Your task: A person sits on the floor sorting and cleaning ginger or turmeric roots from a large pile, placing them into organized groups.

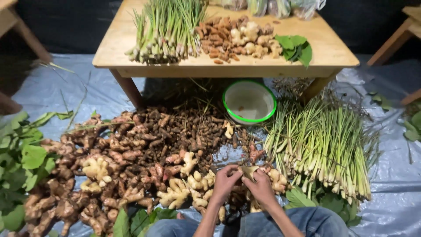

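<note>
The single head-worn camera looks steeply down and forward from above the person's knees, close over the left hand [224, 183] and right hand [262, 188] at the bottom centre, with the low wooden table [118, 41] well beyond them filling the top.

Bowl [249, 102] under table [228, 66], between roots [144, 149] and stalks [322, 145]

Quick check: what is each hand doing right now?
Left hand: closed on the pale root piece.
Right hand: closed on the same piece, from the other side.
</note>
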